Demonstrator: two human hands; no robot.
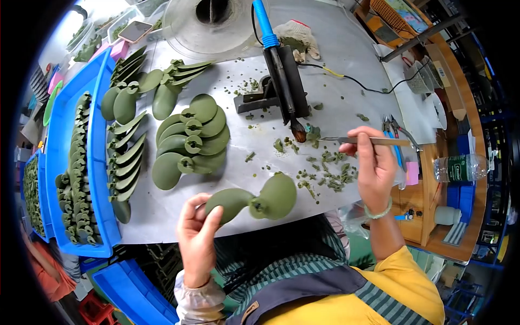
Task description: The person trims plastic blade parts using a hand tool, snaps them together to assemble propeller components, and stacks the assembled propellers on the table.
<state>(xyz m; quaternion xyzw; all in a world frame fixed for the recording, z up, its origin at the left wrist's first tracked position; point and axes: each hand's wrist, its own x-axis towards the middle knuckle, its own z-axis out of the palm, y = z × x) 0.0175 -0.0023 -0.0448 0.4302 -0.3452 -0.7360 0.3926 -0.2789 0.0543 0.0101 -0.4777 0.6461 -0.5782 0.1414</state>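
My left hand [199, 230] pinches one lobe of a green two-lobed piece [276, 197], shaped like a propeller, above the table's near edge. A small notched hub joins its lobes. In my right hand [374, 162] is a slim carving knife [387, 141] with a flat handle, its thin metal tip pointing left. That tip is close to a small green lump [312, 134] beside the dark brown end of a blue-handled soldering iron [277, 70]. The iron rests slanted on a black stand [252, 103]. Whether the knife touches the lump I cannot tell.
Overlapping green pieces [192, 143] lie left of centre, with more rows beside a blue tray [112, 216] of green parts. Green scraps [336, 172] litter the table [244, 225]. A black cable [374, 89], pliers [398, 132] and a plastic bottle [460, 168] are at the right.
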